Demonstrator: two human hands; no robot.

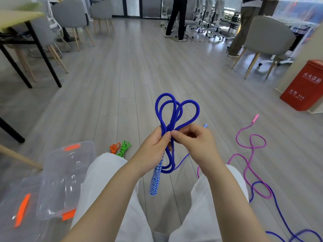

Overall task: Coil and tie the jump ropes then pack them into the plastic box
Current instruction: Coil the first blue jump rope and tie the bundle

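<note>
The clear plastic box [66,180] with orange latches lies open on the floor, low and well to the left of the blue jump rope [172,116], with its clear lid [15,205] just left of the box. A pink jump rope [250,154] sprawls loose on the floor to the right of the blue rope, its pink handle at the far end, and a length of blue cord crosses it lower down. The blue rope itself is gathered into several long loops that stand up above the hands, while its patterned blue and white handle [156,179] hangs down below them between the person's knees.

The left hand [153,151] is curled round the middle of the bundle, thumb pressed across the strands, gripping loops and handle top together. The right hand [194,140] touches the bundle just beside the left thumb, its thumb and forefinger pinching one blue strand, the other fingers bent loosely.

Two small tied coils, an orange rope [114,147] and a green rope [124,147], lie side by side on the floor, touching or nearly so, below and left of the blue rope, between it and the box.
</note>
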